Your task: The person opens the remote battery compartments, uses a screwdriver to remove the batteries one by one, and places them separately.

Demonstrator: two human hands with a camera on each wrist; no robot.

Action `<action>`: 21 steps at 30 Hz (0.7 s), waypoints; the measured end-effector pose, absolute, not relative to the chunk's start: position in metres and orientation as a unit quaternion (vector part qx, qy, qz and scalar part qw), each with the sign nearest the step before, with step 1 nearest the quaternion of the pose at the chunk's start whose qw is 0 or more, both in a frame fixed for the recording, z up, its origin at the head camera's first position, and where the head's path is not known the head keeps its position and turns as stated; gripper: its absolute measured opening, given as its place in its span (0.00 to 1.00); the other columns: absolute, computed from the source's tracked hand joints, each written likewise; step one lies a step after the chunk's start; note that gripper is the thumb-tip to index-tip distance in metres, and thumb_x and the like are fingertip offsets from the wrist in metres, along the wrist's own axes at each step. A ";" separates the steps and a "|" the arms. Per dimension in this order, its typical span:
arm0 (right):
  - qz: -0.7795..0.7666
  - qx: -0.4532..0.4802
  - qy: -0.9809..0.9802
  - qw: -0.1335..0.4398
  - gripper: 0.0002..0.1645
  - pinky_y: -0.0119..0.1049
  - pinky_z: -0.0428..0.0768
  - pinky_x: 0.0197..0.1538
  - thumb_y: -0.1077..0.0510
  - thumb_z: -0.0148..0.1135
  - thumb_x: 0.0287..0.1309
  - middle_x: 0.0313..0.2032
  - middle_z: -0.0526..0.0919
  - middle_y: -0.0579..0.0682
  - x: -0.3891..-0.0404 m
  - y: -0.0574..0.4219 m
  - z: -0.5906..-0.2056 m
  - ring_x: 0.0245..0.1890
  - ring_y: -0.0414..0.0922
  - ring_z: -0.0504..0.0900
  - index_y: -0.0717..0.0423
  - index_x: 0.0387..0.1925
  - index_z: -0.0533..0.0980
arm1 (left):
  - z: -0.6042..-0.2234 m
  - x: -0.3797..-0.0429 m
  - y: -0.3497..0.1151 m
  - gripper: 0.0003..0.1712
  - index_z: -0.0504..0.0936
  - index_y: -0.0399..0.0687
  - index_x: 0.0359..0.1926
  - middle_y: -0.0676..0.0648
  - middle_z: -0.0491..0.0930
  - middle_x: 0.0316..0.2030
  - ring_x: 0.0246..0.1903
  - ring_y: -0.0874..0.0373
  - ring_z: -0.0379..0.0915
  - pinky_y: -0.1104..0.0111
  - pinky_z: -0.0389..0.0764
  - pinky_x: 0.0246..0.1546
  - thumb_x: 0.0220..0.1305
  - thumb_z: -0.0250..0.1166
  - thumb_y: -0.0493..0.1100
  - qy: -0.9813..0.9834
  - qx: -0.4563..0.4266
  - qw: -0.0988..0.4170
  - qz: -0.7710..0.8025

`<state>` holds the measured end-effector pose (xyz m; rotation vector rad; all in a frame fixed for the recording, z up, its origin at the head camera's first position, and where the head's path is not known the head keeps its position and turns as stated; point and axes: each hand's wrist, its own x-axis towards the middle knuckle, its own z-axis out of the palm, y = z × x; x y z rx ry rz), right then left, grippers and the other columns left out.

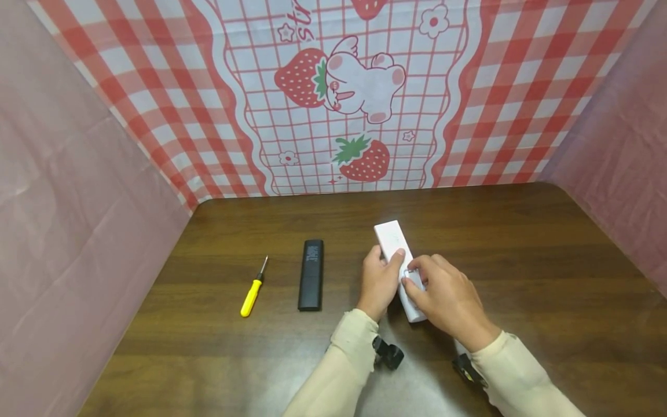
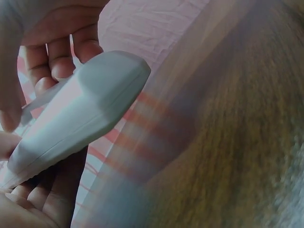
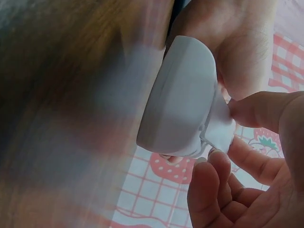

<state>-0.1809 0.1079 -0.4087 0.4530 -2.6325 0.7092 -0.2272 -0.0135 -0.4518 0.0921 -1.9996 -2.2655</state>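
1. A person's right hand (image 1: pixel 448 292) pinches a small white cover piece (image 3: pixel 221 126) between thumb and fingertips; the piece stands tilted from the face of a slim white device.
2. The left hand (image 1: pixel 379 284) grips that white device (image 1: pixel 389 234) from the other side, its thumb laid along the upper face.
3. Handling the piece well likely calls for a firm left hold near the middle and a light, even pinch, the piece moved squarely with its opening, since a twist could strain thin edges or tabs.
4. The device, long and remote-like, is plain and glossy, with rounded ends, a fine seam along its side and faint marks toward its far end. It is held right of center over the brown tabletop (image 1: pixel 208 353); whether it touches the wood cannot be told.
5. To the left lie a black remote-like case (image 1: pixel 310 281), grey print at its far end, and, beyond it, a yellow-handled screwdriver (image 1: pixel 251 298), its tip pointing away from the person.
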 end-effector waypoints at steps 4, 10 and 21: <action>0.254 0.149 -0.938 0.184 0.14 0.43 0.75 0.28 0.55 0.73 0.54 0.31 0.78 0.49 -0.181 0.108 -0.406 0.28 0.44 0.77 0.57 0.41 0.81 | -0.450 -0.227 -0.014 0.12 0.79 0.39 0.44 0.45 0.85 0.30 0.27 0.58 0.81 0.67 0.81 0.29 0.66 0.66 0.43 -0.662 0.033 0.060 -0.746; 0.258 0.129 -0.942 0.175 0.16 0.44 0.75 0.30 0.54 0.73 0.55 0.32 0.79 0.50 -0.181 0.109 -0.402 0.30 0.45 0.77 0.57 0.42 0.82 | -0.451 -0.226 -0.014 0.11 0.79 0.38 0.44 0.45 0.85 0.30 0.27 0.59 0.80 0.67 0.81 0.29 0.66 0.65 0.42 -0.664 0.031 0.068 -0.744; 0.261 0.111 -0.944 0.169 0.15 0.46 0.75 0.33 0.51 0.69 0.58 0.34 0.80 0.50 -0.185 0.117 -0.396 0.32 0.47 0.78 0.55 0.43 0.82 | -0.450 -0.227 -0.014 0.12 0.80 0.40 0.44 0.45 0.85 0.29 0.26 0.59 0.80 0.66 0.81 0.30 0.65 0.66 0.43 -0.656 0.038 0.059 -0.751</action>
